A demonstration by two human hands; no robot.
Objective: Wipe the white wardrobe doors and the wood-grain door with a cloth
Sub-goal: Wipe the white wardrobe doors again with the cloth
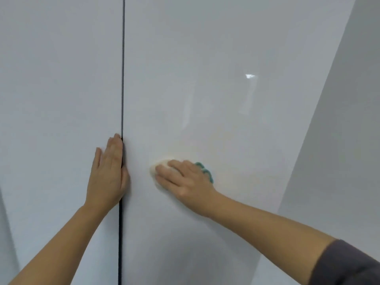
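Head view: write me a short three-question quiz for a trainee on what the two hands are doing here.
1. True or false: the cloth lies under the left hand.
2. The right hand presses the cloth against: A) a wood-grain door; B) the right white door; C) a window pane.
3. Fill in: the left hand rests flat, fingers straight, on the ____ white door, beside the dark gap.
Key: 1 false, it is under the right hand. 2 B. 3 left, meaning the left white door.
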